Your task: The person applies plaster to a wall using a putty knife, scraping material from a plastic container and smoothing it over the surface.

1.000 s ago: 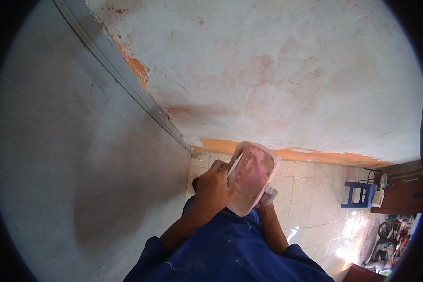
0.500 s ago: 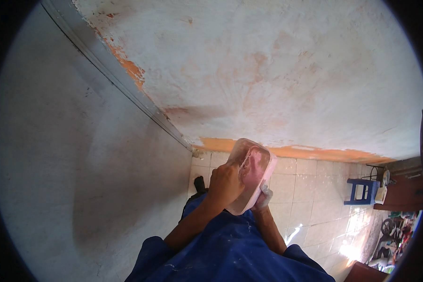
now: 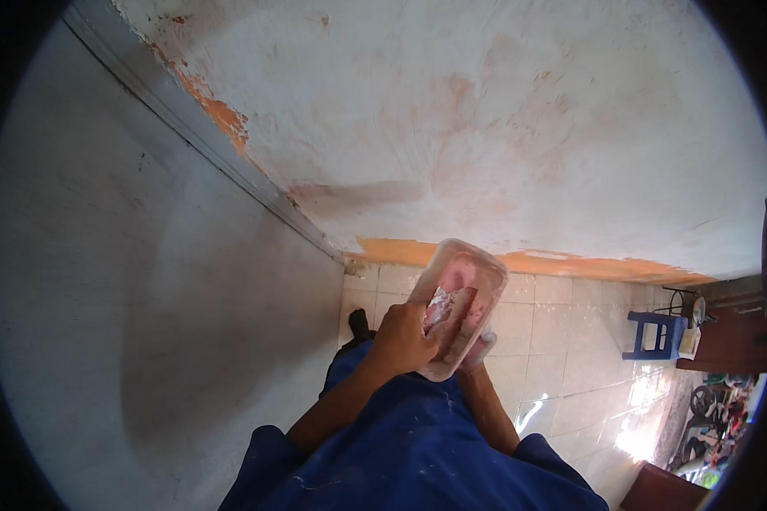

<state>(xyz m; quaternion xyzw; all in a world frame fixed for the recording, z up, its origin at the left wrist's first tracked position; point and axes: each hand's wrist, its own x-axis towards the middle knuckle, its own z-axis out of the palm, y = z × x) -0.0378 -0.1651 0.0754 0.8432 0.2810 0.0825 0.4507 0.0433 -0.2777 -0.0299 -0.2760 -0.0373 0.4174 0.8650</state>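
Note:
My left hand point(image 3: 400, 339) is closed round a putty knife, whose smeared flat blade point(image 3: 448, 308) reaches into a translucent plastic tub point(image 3: 496, 271). Its handle is hidden in my fist. Pink paste point(image 3: 462, 272) coats the inside of the tub, thickest toward the far end. My right hand point(image 3: 479, 351) grips the tub from below on its right side, with most of its fingers hidden behind it. The tub is tilted so that its open top faces me.
Ahead rises a patchy whitish wall point(image 3: 503, 153) with an orange strip point(image 3: 392, 251) along its foot. A grey wall point(image 3: 230, 315) stands at left. On the tiled floor point(image 3: 550, 332) at right is a blue stool point(image 3: 654, 335), beside a brown-red panel point(image 3: 724, 341).
The putty knife's blade now shows inside the tub, where it was hidden before. The tub has turned its open side more toward me, and my right hand has slipped further behind it.

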